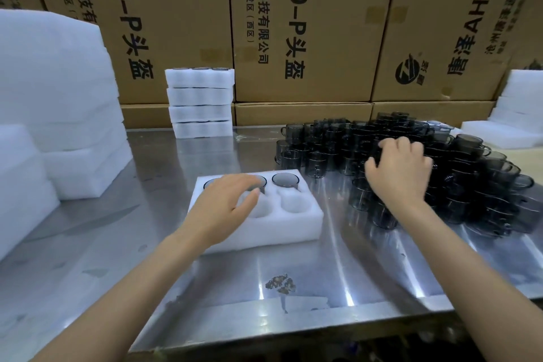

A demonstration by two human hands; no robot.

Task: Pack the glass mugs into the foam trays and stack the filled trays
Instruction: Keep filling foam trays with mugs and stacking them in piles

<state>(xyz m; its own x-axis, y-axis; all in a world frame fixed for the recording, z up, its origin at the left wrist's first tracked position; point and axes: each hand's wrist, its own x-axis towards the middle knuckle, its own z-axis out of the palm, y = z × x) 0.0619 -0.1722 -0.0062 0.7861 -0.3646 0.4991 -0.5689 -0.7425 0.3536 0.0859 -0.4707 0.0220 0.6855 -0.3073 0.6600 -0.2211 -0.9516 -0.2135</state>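
Foam tray (296,223) amid bare steel tabletop (182,156)

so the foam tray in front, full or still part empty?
Part empty. The foam tray has mugs in its back row; two front pockets show bare, the left hand hides the third.

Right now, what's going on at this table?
A person is packing smoky glass mugs into a foam tray. The left hand hovers open over the tray, whose back row holds mugs while front pockets are empty. The right hand reaches into the mug pile. Four trays are stacked behind.
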